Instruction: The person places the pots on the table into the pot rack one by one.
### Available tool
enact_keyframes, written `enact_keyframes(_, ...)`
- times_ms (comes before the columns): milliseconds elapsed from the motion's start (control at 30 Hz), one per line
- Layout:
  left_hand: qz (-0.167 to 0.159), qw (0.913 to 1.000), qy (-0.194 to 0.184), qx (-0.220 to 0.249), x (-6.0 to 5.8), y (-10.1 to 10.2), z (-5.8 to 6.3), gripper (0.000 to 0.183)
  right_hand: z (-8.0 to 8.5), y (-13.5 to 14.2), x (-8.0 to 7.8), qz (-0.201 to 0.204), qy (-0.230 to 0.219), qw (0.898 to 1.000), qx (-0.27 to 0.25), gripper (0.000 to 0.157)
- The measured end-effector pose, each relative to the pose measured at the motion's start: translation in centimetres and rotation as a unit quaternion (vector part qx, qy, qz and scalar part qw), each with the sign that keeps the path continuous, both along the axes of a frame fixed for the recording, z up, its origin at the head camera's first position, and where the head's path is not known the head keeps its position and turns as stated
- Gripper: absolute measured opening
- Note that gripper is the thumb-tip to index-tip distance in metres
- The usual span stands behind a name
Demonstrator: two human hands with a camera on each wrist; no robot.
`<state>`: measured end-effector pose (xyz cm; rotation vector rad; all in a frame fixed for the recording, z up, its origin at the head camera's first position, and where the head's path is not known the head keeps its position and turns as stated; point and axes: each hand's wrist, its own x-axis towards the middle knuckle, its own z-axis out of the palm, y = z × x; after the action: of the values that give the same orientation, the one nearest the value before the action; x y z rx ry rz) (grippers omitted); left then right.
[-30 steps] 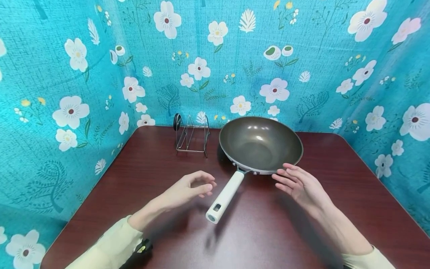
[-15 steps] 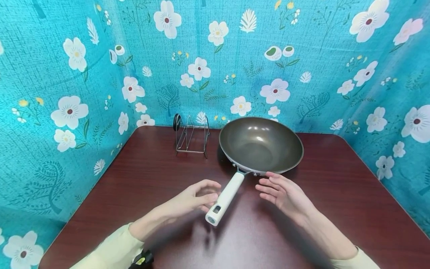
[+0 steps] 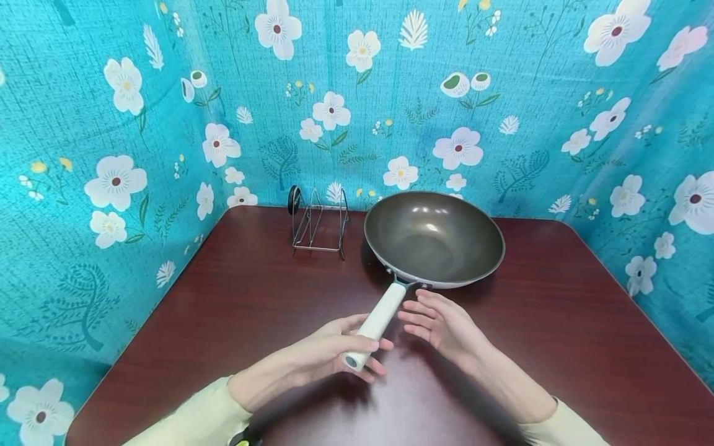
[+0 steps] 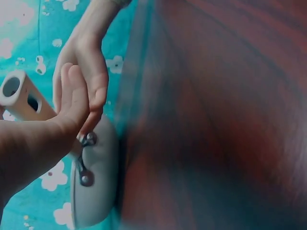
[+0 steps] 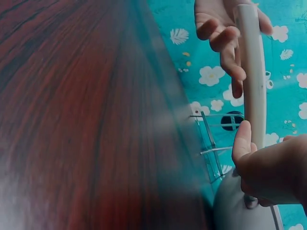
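A dark-lined wok [image 3: 435, 238] with a long pale handle [image 3: 385, 310] stands at the back of the table, the handle pointing toward me. My left hand [image 3: 329, 353] is around the handle near its end, thumb across the top and fingertips showing on the far side; how firmly it holds cannot be seen. To the right of the handle, close to where it joins the wok, is my right hand [image 3: 446, 331], its fingers spread and relaxed. In the left wrist view the riveted bracket [image 4: 86, 160] shows on the wok's outer wall [image 4: 103, 191].
A metal wire rack [image 3: 319, 226] with a black round piece [image 3: 294, 200] on its left stands left of the wok. Blue flowered cloth [image 3: 334, 124] hangs behind and beside the dark red-brown table [image 3: 251, 291].
My left hand has moved right, from beside the handle to around its end. My right hand has come left, from near the wok's rim to beside the handle. The wok looks unmoved.
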<state>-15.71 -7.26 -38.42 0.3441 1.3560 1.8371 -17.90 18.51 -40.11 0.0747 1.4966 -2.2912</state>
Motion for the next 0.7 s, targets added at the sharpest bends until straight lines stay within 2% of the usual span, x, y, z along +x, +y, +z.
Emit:
enact_keyframes(133, 0.001, 1.0000, -0.003, 0.009, 0.2, 0.5, -0.1, 0.067, -0.2, -0.9, -0.2, 0.013, -0.003, 1.000, -0.007, 0.028)
enact_keyframes(300, 0.006, 0.9999, -0.003, 0.010, 0.3, 0.8, -0.5, 0.068, -0.5, -1.6, -0.3, 0.019, -0.008, 1.000, -0.020, 0.026)
enact_keyframes(533, 0.014, 0.9997, -0.022, -0.001, 1.1, 1.2, -1.7, 0.071, -1.5, -2.5, -0.6, 0.041, -0.013, 0.998, -0.041, 0.014)
enact_keyframes(700, 0.024, 0.9993, -0.028, -0.011, 1.6, 1.5, -2.7, 0.074, -2.0, -3.2, -0.7, 0.030, -0.022, 0.999, -0.038, 0.004)
